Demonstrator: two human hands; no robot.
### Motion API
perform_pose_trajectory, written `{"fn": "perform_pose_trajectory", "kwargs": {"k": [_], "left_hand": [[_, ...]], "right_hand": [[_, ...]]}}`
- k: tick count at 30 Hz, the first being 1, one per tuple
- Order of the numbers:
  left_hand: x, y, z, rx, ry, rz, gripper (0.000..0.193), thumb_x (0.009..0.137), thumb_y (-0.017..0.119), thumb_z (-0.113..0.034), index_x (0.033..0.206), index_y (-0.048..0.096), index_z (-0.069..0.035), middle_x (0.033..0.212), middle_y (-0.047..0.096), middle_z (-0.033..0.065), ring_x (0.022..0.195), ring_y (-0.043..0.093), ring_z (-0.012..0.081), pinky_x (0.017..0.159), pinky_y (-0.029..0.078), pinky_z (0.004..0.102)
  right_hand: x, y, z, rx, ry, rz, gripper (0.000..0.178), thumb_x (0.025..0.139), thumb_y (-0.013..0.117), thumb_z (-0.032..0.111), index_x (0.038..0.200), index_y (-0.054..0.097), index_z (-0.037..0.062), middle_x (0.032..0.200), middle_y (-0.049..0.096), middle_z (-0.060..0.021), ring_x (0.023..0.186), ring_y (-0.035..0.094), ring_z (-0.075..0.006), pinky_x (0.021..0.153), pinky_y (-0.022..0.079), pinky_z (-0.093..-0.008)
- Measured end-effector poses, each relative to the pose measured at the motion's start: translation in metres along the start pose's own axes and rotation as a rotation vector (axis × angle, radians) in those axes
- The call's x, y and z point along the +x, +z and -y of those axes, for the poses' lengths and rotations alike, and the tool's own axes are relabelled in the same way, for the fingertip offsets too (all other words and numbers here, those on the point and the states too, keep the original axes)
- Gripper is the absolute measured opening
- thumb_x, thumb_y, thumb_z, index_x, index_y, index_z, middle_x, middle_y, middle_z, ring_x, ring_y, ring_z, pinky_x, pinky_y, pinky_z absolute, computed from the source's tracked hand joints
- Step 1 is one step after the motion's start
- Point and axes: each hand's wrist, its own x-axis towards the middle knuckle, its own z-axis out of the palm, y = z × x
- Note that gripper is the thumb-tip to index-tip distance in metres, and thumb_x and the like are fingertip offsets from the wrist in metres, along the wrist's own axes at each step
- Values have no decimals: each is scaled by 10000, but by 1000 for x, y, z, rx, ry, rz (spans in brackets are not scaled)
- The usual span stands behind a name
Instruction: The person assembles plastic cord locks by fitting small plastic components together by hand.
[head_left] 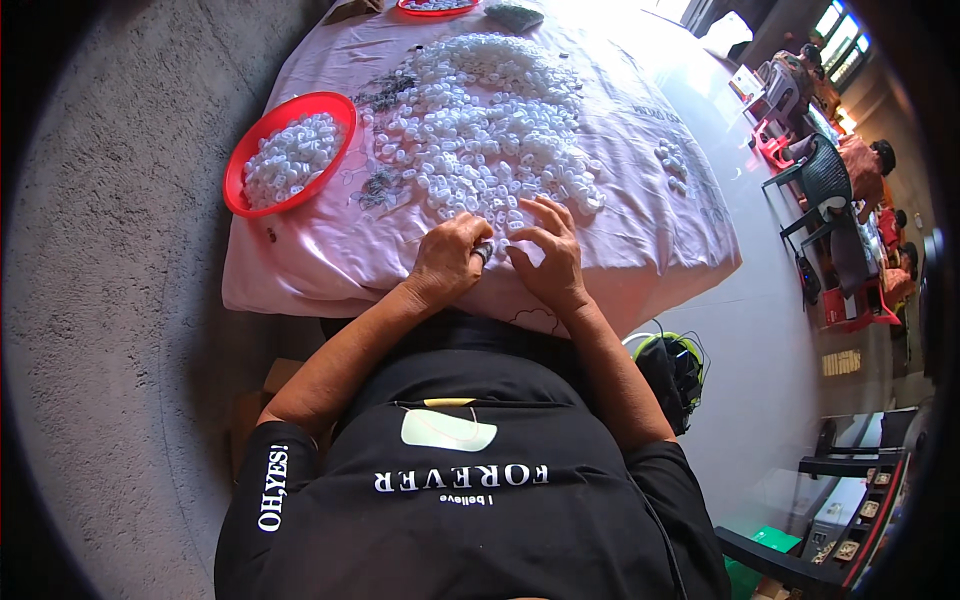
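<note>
A large heap of small white plastic pieces (pixel 500 120) spreads over a pink cloth (pixel 640 230). At its near edge, my left hand (pixel 450 255) is closed, with a short dark thing (pixel 484 251) at its fingertips; its kind is too small to make out. Close by on the right, my right hand (pixel 550 250) has its thumb and fingers apart. One small white piece (pixel 503 245) lies between the two hands, next to the right thumb and forefinger. Whether those fingers touch it is hard to see.
A red basin (pixel 345 150) full of white pieces stands left of the heap. Tangled small dark parts (pixel 382 188) lie beside it. Several white pieces (pixel 671 165) sit apart at right. A rough grey wall (pixel 120 250) rises on the left; people work at far right.
</note>
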Motion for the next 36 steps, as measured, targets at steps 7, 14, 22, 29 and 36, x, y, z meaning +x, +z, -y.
{"fn": "perform_pose_trajectory", "kwargs": {"k": [7, 14, 22, 29, 36], "left_hand": [[0, -1, 0, 34, -15, 18, 171, 741, 579, 5, 901, 635, -15, 863, 612, 151, 806, 616, 320, 736, 484, 383], [3, -1, 2, 77, -41, 61, 154, 735, 582, -3, 883, 625, -11, 842, 597, 154, 816, 612, 326, 733, 481, 400], [-1, 1, -6, 93, 26, 40, 216, 703, 522, 53, 898, 573, -23, 861, 587, 184, 868, 600, 371, 772, 475, 446], [-3, -2, -9, -79, 4, -76, 203, 749, 527, 84, 922, 564, -14, 866, 624, 185, 841, 629, 364, 740, 497, 421], [-7, -10, -2, -351, -271, -91, 281, 796, 511, 110, 1040, 576, -14, 912, 671, 129, 899, 681, 224, 798, 529, 320]], "right_hand": [[0, 1, 2, -30, 11, 20, 185, 664, 704, 98, 849, 688, 98, 1248, 574, -130, 1239, 452, -358, 1045, 320, -495], [2, 1, 5, -77, 18, -23, 204, 667, 720, 53, 867, 688, 75, 1234, 593, -129, 1215, 490, -341, 1018, 388, -441], [2, -4, 11, 5, 28, -63, 196, 674, 747, 85, 858, 679, 86, 1198, 605, -128, 1197, 501, -350, 1010, 392, -454], [4, 0, 16, 34, 33, -246, 146, 719, 706, 29, 855, 670, 66, 1114, 644, -119, 1103, 561, -328, 953, 438, -415], [4, 4, 44, 258, 245, -139, 105, 802, 666, 15, 906, 661, 25, 926, 675, -123, 760, 668, -236, 630, 532, -304]]}}
